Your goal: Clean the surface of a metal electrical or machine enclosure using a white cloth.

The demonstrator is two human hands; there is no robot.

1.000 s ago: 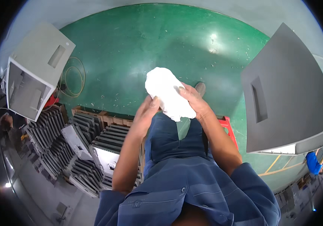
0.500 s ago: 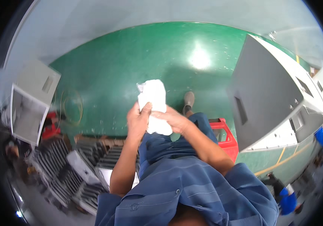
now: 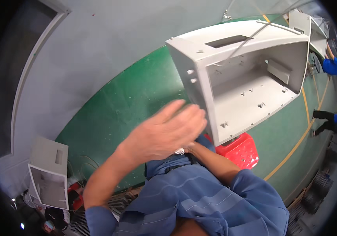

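Observation:
My left hand is raised in front of my body, its fingers stretched out and slightly blurred, with nothing in them. Its fingertips are nearest to the left front edge of a large light-grey casing, and I cannot tell whether they touch it. The casing has an open front, a slot in its top and small clips inside. Low at my lap, my right hand is mostly hidden behind the left. A bit of white cloth shows at it; the rest is covered.
A red plastic stool stands under the casing. Another grey casing is at the lower left, beside a wall. Far right, people in blue are near more casings. Dark stacked parts lie at lower right.
My view has turned right toward the large casing, whose open front now shows. My left hand has let go of the white cloth and risen; my right hand has dropped toward my lap.

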